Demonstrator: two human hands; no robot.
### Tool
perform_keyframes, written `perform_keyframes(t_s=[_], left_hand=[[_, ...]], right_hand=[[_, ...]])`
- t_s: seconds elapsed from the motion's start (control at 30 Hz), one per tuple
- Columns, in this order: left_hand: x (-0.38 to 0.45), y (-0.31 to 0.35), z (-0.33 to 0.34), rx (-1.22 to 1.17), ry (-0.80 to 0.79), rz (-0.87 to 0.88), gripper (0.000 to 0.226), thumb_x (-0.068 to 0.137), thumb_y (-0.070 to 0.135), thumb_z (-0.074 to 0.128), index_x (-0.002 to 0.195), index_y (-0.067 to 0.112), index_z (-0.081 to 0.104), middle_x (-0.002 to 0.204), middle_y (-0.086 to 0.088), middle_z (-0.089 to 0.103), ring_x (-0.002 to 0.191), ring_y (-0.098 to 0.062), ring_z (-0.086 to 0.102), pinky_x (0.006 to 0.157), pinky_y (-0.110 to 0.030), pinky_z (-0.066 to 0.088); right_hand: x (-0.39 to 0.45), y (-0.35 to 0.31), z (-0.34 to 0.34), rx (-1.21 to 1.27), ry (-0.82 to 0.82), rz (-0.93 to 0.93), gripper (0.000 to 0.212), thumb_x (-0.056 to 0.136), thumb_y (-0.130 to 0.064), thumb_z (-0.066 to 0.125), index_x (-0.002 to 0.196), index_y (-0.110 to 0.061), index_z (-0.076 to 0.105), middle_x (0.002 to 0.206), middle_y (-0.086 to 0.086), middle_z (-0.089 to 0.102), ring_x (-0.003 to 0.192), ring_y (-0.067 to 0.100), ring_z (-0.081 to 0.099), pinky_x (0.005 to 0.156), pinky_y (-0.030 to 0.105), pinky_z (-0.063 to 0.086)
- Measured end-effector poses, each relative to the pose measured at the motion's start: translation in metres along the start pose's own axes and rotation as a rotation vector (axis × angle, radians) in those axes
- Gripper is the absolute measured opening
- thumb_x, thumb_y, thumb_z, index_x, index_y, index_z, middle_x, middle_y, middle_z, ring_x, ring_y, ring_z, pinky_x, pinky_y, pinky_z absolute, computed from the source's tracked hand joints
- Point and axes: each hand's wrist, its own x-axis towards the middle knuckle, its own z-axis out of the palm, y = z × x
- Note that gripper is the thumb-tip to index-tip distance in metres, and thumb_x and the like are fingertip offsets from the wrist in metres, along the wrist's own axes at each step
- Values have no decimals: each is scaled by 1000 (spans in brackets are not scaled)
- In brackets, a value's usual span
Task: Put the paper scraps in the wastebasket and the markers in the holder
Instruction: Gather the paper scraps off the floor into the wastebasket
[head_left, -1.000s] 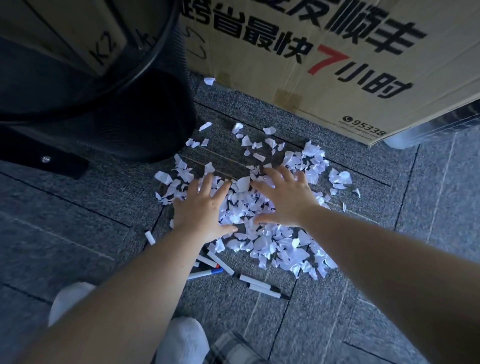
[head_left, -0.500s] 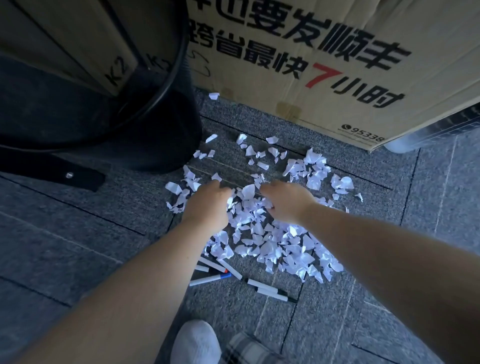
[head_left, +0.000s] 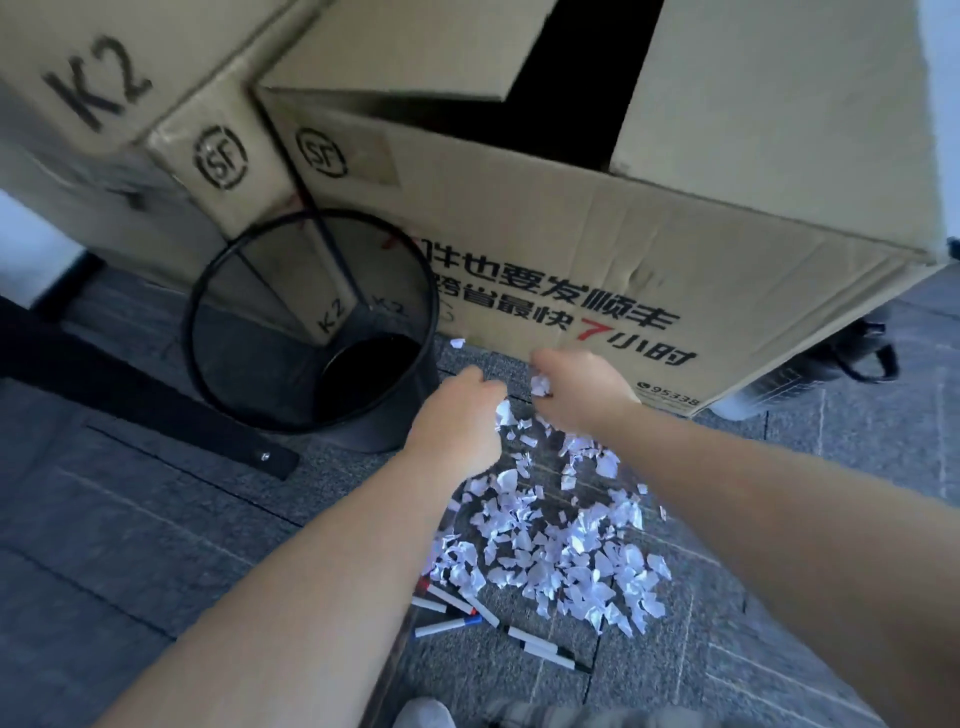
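A pile of white paper scraps lies on the grey carpet. My left hand and my right hand are raised above the pile's far edge, both closed around handfuls of scraps; a crumpled bit shows at my right hand's fingers. The black mesh wastebasket stands just left of my hands, its mouth facing up toward me. Several white markers with coloured caps lie on the floor at the pile's near edge. No holder is in view.
A large cardboard box with printed black and red characters stands right behind the pile. More boxes marked K2 stand behind the wastebasket. A black metal foot crosses the floor at left. A dark bag sits at right.
My hands closed on the scraps and lifted off the pile, moving up and left toward the wastebasket. The view tilted up, showing the basket's mouth and the boxes.
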Motion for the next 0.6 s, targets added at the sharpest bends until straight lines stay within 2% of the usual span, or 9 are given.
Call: perform_keyframes(t_s=[0.1, 0.17, 0.33, 0.43, 0.6], left_hand=[[-14, 3, -44, 36, 85, 20, 16, 81, 3, 53, 81, 12, 39, 89, -4, 34, 88, -28, 45, 62, -34, 33], [-22, -2, -77, 65, 149, 20, 17, 81, 4, 52, 81, 13, 36, 88, -2, 29, 88, -27, 43, 63, -33, 29], [-31, -34, -145, 103, 295, -76, 24, 80, 2, 50, 75, 14, 29, 87, -2, 29, 85, -27, 40, 62, -34, 27], [-29, -62, -156, 95, 354, -138, 24, 79, 0, 49, 74, 15, 31, 87, -2, 31, 78, -24, 35, 61, -34, 26], [-17, -116, -131, 99, 370, -253, 20, 79, 0, 49, 77, 13, 34, 86, -4, 32, 83, -30, 41, 61, -35, 27]], right_hand=[[-4, -19, -35, -4, 40, -20, 14, 82, -11, 49, 85, -15, 36, 80, 4, 44, 73, 26, 45, 61, 33, 41], [-1, -36, -59, 6, 78, -29, 12, 83, -13, 47, 81, -15, 35, 79, 4, 46, 75, 28, 48, 65, 37, 46], [21, -95, -103, 59, 196, -135, 23, 83, -13, 46, 70, -20, 28, 68, -3, 33, 69, 27, 41, 59, 33, 35], [46, -129, -108, 132, 253, -169, 35, 84, -13, 46, 63, -24, 20, 66, -6, 31, 69, 27, 39, 57, 32, 31], [91, -163, -75, 198, 206, -197, 22, 84, -14, 47, 71, -19, 30, 72, -4, 37, 71, 26, 41, 59, 31, 33]])
